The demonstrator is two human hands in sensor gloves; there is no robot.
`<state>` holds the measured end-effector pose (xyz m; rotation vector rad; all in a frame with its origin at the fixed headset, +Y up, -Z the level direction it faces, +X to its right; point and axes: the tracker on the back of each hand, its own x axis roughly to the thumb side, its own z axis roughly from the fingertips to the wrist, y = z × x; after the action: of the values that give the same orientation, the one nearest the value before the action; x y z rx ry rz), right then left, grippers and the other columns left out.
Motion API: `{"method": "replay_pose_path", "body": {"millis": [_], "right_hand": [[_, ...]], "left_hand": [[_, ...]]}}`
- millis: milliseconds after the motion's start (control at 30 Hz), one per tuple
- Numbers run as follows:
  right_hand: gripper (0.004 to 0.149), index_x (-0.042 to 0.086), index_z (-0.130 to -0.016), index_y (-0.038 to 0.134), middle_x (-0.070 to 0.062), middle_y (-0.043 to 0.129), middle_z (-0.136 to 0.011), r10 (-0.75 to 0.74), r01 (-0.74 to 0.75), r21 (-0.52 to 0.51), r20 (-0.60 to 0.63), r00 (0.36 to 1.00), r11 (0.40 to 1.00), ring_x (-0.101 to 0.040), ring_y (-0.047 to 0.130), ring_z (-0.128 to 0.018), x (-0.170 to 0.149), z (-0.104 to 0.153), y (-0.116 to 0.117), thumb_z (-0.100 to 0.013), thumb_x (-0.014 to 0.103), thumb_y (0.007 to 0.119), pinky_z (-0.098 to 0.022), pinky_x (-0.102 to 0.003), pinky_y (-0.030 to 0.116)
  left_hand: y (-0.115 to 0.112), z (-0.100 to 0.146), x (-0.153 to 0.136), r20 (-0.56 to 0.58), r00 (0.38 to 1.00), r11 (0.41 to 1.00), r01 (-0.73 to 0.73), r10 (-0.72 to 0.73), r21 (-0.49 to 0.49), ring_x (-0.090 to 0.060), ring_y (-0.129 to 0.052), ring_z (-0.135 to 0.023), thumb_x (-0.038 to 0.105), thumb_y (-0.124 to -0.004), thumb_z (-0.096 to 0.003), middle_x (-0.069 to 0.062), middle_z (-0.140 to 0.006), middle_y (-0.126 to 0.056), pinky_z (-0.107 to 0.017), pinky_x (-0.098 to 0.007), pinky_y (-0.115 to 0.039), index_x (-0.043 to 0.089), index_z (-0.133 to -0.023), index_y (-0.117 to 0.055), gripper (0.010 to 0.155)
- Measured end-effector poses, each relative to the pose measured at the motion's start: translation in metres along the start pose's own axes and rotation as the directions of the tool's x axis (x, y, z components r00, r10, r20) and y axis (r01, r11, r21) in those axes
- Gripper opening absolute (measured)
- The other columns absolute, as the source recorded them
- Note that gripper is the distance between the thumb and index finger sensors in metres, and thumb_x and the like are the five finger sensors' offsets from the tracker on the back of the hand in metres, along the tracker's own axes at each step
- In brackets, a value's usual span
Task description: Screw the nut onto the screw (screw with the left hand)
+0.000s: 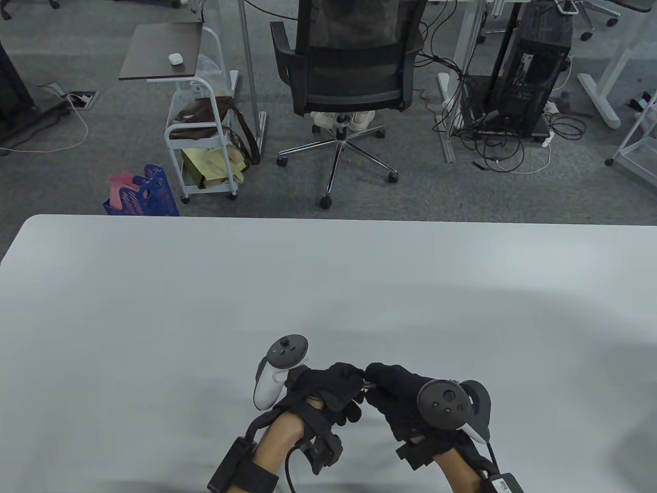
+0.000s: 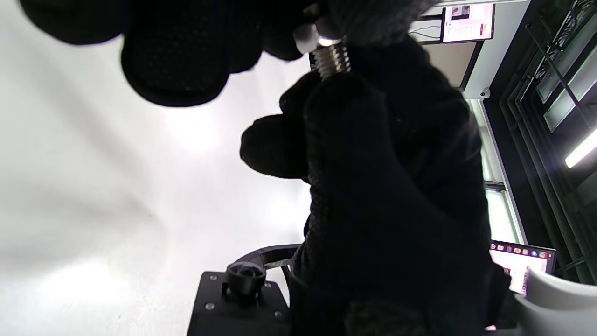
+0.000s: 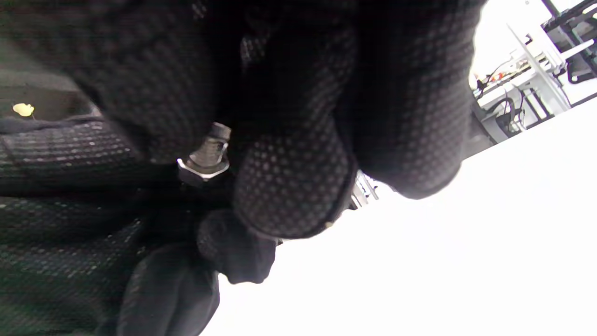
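Observation:
Both gloved hands meet just above the white table (image 1: pixel 328 287) near its front edge. A short threaded metal screw (image 2: pixel 331 60) spans the small gap between them, seen as a glint of metal (image 1: pixel 364 384) in the table view. My right hand (image 1: pixel 379 379) pinches the screw's far end. My left hand (image 1: pixel 351 381) pinches the hex nut (image 3: pixel 204 169), which sits on the screw's thread (image 3: pixel 212 147). In the left wrist view the nut (image 2: pixel 305 37) shows pale at the thread's top, half covered by my fingertips. The screw's head is hidden inside the right glove.
A black office chair (image 1: pixel 349 77), a white rolling cart (image 1: pixel 203 138) and a blue basket (image 1: pixel 146 197) stand on the carpet beyond the table's far edge. Cables and a computer tower (image 1: pixel 528 87) lie at the back right.

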<state>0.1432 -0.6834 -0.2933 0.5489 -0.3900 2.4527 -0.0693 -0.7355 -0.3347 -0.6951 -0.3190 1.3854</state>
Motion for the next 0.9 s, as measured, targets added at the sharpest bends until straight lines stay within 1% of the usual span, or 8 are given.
{"method": "replay_pose_path", "body": {"millis": [133,300,400,500,600,700,800,900], "right_hand": [[0.048,0.022,-0.075,0.086,-0.001,0.103,-0.064,-0.019,0.019,0.0,-0.012,1.0,1.0,-0.011,0.117,-0.032,-0.002,0.0006,0.0003,-0.031,0.038,0.095,-0.034,-0.037,0.103],[0.048,0.022,-0.075,0.086,-0.001,0.103,-0.064,-0.018,0.018,0.006,-0.01,1.0,1.0,-0.011,0.117,-0.033,-0.0007,0.0007,0.0005,-0.031,0.038,0.095,-0.033,-0.037,0.103],[0.047,0.022,-0.074,0.087,-0.001,0.103,-0.064,-0.015,0.015,0.001,-0.007,1.0,1.0,-0.011,0.117,-0.033,-0.0008,0.0005,0.0002,-0.031,0.038,0.095,-0.034,-0.037,0.103],[0.047,0.022,-0.074,0.087,-0.001,0.103,-0.064,-0.014,0.015,0.009,-0.006,1.0,1.0,-0.011,0.117,-0.033,-0.0005,0.0007,0.0014,-0.031,0.038,0.095,-0.034,-0.037,0.103],[0.047,0.022,-0.074,0.087,-0.001,0.103,-0.064,-0.021,0.021,0.015,-0.007,1.0,1.0,-0.011,0.117,-0.033,-0.0001,0.0008,0.002,-0.031,0.038,0.095,-0.033,-0.037,0.103],[0.047,0.022,-0.074,0.087,-0.001,0.103,-0.064,-0.02,0.02,0.007,0.0,1.0,1.0,-0.011,0.117,-0.032,0.0008,0.0009,0.0005,-0.031,0.038,0.095,-0.033,-0.037,0.103],[0.047,0.022,-0.074,0.087,-0.001,0.103,-0.064,-0.023,0.023,-0.007,-0.001,1.0,1.0,-0.01,0.117,-0.032,0.0009,0.0008,-0.0013,-0.031,0.038,0.095,-0.033,-0.037,0.103],[0.047,0.022,-0.074,0.087,-0.001,0.104,-0.064,-0.023,0.023,-0.004,-0.003,1.0,1.0,-0.011,0.118,-0.032,0.0006,0.001,-0.0008,-0.031,0.038,0.095,-0.033,-0.037,0.103]], "left_hand": [[0.0015,0.0006,-0.0008,-0.008,1.0,0.996,0.03,-0.029,0.081,-0.046,-0.092,-0.048,0.04,-0.068,-0.0446,-0.032,-0.079,-0.081,-0.036,-0.057,-0.074,0.001,-0.09,-0.075,0.06],[0.0003,-0.0009,0.001,0.003,1.0,1.0,0.021,-0.021,0.005,-0.044,-0.089,-0.052,0.033,-0.068,-0.0453,-0.03,-0.083,-0.075,-0.039,-0.056,-0.072,0.002,-0.091,-0.067,0.056],[0.0005,-0.0001,0.0005,0.013,1.0,1.0,0.007,-0.007,0.008,-0.045,-0.088,-0.055,0.037,-0.067,-0.0459,-0.031,-0.088,-0.071,-0.041,-0.056,-0.072,0.003,-0.099,-0.059,0.064],[0.0024,0.0009,-0.0005,0.002,1.0,0.996,0.031,-0.031,0.09,-0.047,-0.091,-0.05,0.041,-0.067,-0.0448,-0.033,-0.081,-0.079,-0.037,-0.057,-0.073,0.001,-0.094,-0.071,0.064],[0.0017,-0.0001,-0.0004,-0.004,0.999,0.997,0.035,-0.035,0.069,-0.046,-0.092,-0.047,0.037,-0.069,-0.0448,-0.032,-0.078,-0.082,-0.036,-0.057,-0.074,0.0,-0.088,-0.075,0.057],[0.0006,-0.0012,0.0018,0.012,1.0,1.0,0.019,-0.019,0.002,-0.044,-0.089,-0.052,0.033,-0.068,-0.0455,-0.03,-0.083,-0.074,-0.039,-0.055,-0.072,0.002,-0.092,-0.066,0.056],[0.002,0.0008,-0.0004,0.01,1.0,0.999,0.01,-0.011,0.053,-0.045,-0.089,-0.054,0.04,-0.067,-0.0453,-0.032,-0.087,-0.072,-0.04,-0.056,-0.072,0.002,-0.1,-0.059,0.067],[0.0036,0.0002,-0.0029,-0.001,1.0,0.996,0.023,-0.023,0.088,-0.047,-0.092,-0.048,0.042,-0.068,-0.0445,-0.033,-0.079,-0.081,-0.036,-0.057,-0.074,0.0,-0.091,-0.075,0.062]]}}
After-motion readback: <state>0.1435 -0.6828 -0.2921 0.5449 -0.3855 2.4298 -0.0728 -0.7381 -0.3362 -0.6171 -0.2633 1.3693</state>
